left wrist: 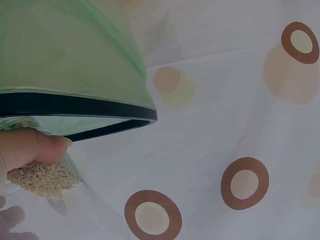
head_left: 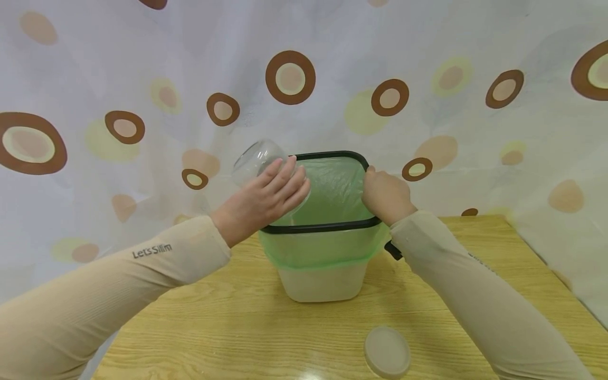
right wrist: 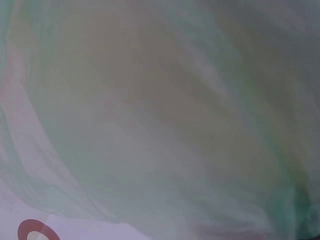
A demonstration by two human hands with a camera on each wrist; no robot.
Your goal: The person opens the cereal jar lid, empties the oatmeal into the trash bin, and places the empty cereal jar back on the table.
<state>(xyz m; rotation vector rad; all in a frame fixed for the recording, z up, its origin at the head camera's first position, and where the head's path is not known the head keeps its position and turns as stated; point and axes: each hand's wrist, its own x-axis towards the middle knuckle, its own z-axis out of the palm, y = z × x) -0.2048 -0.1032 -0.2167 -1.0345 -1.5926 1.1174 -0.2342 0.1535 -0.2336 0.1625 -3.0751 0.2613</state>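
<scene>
My left hand (head_left: 268,198) holds a clear jar (head_left: 256,158) tilted with its mouth over the left side of a small bin (head_left: 323,285). Pale tan flakes (left wrist: 47,180) lie inside the jar in the left wrist view, close to my thumb (left wrist: 45,147). A thin green bag (head_left: 332,182) lines the bin and folds down over its outside, under a black rim (head_left: 328,227). At the right side of that rim my right hand (head_left: 387,195) grips it with curled fingers. Blurred green bag fills most of the right wrist view, where the right hand cannot be seen.
A round beige lid (head_left: 387,352) lies flat on the wooden table (head_left: 228,322), in front of the bin. Beside the bin's right side a short black part (head_left: 393,250) sticks out below my right wrist. Behind everything hangs a white spotted sheet (head_left: 332,121).
</scene>
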